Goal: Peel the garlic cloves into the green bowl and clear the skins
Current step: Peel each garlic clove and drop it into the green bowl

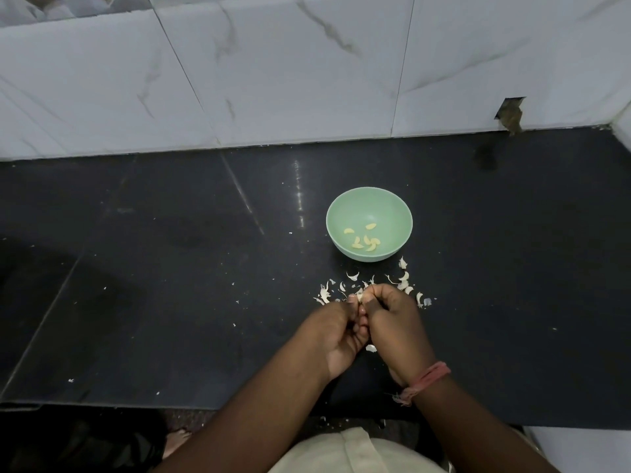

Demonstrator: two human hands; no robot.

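Peeling garlic, no readable text
Left hand [336, 336] and right hand [392, 322] together, pinching garlic clove [359, 297]; green bowl [369, 199] just beyond, skins [403, 285] between

A home kitchen, probably: a dark polished stone surface [170, 268] runs along a wall of white marble-look tiles [273, 80], dimly lit, with garlic skins [403, 285] scattered.

No readable text, label, brand or number shows anywhere.
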